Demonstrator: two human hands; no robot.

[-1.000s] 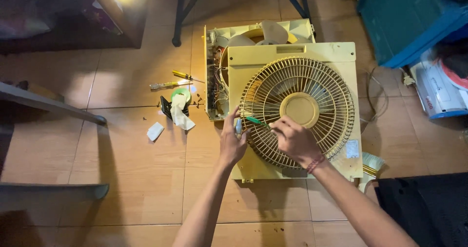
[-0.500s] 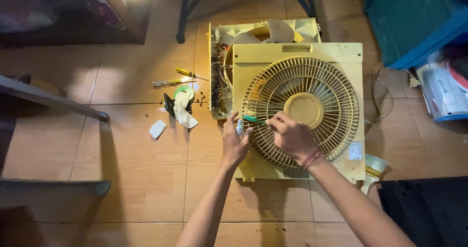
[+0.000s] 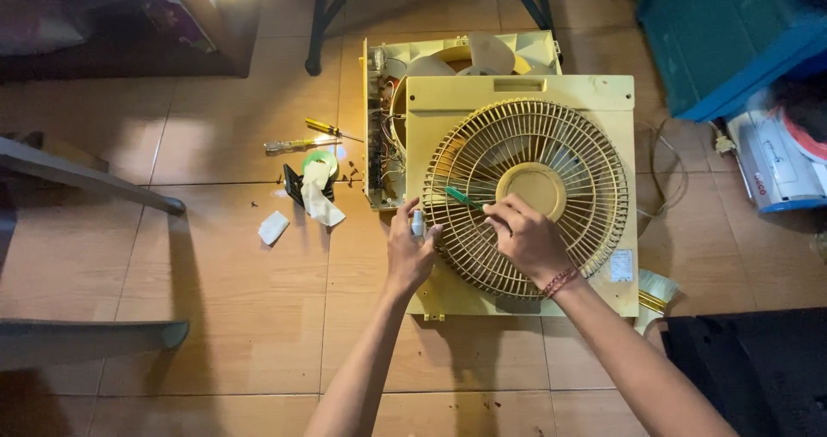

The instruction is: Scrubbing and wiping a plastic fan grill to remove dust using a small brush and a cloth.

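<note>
A yellow box fan front panel with a round ribbed grille lies on the tiled floor, over the fan's opened back housing. My right hand rests on the lower left of the grille and grips a green-handled screwdriver that points left. My left hand is at the panel's left edge, its fingers closed around a small pale object that I cannot identify.
Two yellow-handled screwdrivers, a green tape roll, crumpled paper and small screws lie left of the fan. A blue bin stands at top right, stool legs at the top, a dark mat at bottom right.
Both hands stay at the grille's lower left. The view has drifted slightly, and the right hand with the screwdriver has shifted a little.
</note>
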